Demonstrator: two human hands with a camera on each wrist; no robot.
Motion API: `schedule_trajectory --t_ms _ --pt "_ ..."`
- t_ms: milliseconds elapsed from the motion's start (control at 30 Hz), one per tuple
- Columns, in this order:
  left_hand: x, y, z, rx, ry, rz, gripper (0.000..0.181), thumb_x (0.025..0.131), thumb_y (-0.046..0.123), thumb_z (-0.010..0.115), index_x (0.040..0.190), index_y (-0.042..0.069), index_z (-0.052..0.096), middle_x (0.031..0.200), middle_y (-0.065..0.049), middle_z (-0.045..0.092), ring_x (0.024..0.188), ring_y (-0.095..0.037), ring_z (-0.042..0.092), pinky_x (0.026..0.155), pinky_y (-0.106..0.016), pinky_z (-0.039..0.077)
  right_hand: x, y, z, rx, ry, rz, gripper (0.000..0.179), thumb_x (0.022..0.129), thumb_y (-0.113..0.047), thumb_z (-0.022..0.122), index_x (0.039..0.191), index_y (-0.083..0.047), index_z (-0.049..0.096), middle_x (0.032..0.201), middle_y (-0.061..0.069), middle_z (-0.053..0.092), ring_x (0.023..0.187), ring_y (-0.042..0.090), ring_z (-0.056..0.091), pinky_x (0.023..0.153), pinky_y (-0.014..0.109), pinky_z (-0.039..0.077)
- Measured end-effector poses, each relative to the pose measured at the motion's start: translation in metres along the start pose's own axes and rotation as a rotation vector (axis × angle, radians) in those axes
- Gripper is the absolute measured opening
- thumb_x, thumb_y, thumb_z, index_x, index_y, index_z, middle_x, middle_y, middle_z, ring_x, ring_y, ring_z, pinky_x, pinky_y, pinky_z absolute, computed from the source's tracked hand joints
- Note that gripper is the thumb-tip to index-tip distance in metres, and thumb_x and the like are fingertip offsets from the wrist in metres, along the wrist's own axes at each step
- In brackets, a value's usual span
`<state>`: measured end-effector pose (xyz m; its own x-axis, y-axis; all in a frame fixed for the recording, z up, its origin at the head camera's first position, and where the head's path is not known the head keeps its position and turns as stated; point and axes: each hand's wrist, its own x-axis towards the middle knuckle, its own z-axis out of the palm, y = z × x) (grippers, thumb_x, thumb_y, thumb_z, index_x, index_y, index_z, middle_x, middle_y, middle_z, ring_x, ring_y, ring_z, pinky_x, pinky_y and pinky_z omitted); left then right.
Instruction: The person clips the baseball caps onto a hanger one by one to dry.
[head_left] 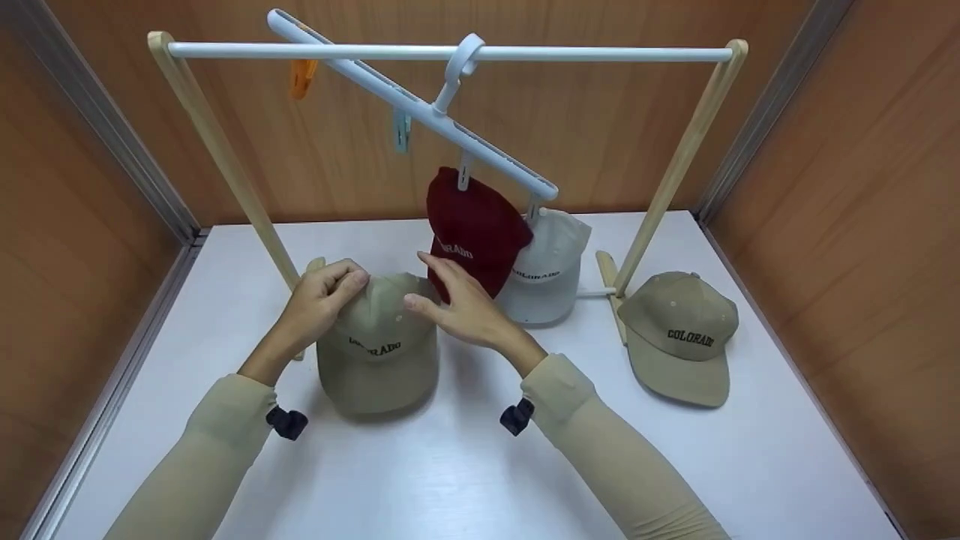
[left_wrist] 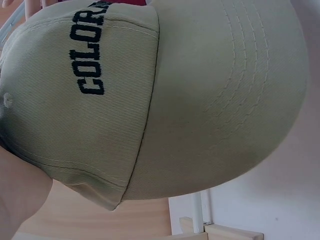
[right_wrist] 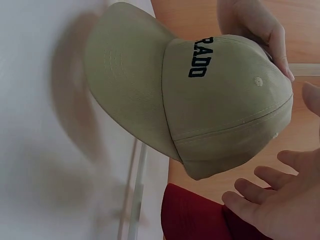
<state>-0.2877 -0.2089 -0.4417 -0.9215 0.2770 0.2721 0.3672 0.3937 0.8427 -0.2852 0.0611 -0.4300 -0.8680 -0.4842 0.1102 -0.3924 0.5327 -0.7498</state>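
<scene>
My left hand (head_left: pixel 324 296) grips the top of an olive-green baseball cap (head_left: pixel 375 390) at the left of its crown. In the right wrist view the cap's brim hangs above the table, over its shadow, and dark letters run across its front. My right hand (head_left: pixel 469 307) is held at the other side of the crown, fingers extended and apart, holding nothing. Behind that hand a dark red cap (head_left: pixel 480 214) and a light grey cap (head_left: pixel 551 255) hang by clips from a tilted white hanger (head_left: pixel 397 94).
The hanger hooks over the white rod (head_left: pixel 600 54) of a wooden stand (head_left: pixel 225 157). An orange clip (head_left: pixel 301 79) and a pale green clip (head_left: pixel 401 131) hang on its raised left half. A tan cap (head_left: pixel 679 337) lies on the white table (head_left: pixel 375 480) at right. Wooden walls (head_left: pixel 847 247) enclose it.
</scene>
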Motion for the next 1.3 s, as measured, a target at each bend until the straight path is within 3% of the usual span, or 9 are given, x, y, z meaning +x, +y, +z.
schedule_trajectory --t_ms 367,867,1100,1300 --pt "0.001 0.006 0.004 -0.029 -0.023 0.009 0.031 0.113 0.029 0.053 0.105 0.004 0.070 0.094 -0.004 0.065 0.085 -0.019 0.058 0.073 -0.027 0.048 0.007 -0.001 0.003 0.017 -0.013 -0.032 0.062 0.107 -0.049 0.056 0.159 -0.015 0.048 0.160 0.007 0.051 0.151 0.023 0.042 0.126 0.044 0.030" --pt "0.002 0.008 0.005 -0.028 -0.031 0.004 0.031 0.113 0.032 0.053 0.103 0.008 0.071 0.094 -0.002 0.065 0.085 -0.018 0.058 0.073 -0.028 0.048 0.017 -0.003 0.007 0.033 0.016 -0.068 0.045 0.109 -0.047 0.056 0.131 -0.009 0.066 0.128 0.005 0.067 0.126 0.019 0.058 0.118 0.040 0.041" --pt "0.002 0.011 0.006 -0.038 -0.049 0.011 0.032 0.113 0.030 0.053 0.102 0.006 0.070 0.087 -0.002 0.057 0.079 -0.017 0.051 0.069 -0.028 0.043 0.019 -0.002 0.008 -0.005 0.036 -0.115 0.036 0.109 -0.044 0.056 0.106 -0.009 0.065 0.097 0.000 0.061 0.097 0.015 0.053 0.091 0.034 0.044" --pt "0.004 0.009 0.006 -0.019 -0.045 0.036 0.030 0.113 0.026 0.053 0.101 0.005 0.070 0.087 -0.002 0.059 0.079 -0.016 0.052 0.069 -0.027 0.044 0.020 0.001 0.009 -0.007 0.034 -0.119 0.035 0.109 -0.043 0.057 0.098 -0.010 0.060 0.087 -0.003 0.052 0.087 0.013 0.048 0.079 0.030 0.041"
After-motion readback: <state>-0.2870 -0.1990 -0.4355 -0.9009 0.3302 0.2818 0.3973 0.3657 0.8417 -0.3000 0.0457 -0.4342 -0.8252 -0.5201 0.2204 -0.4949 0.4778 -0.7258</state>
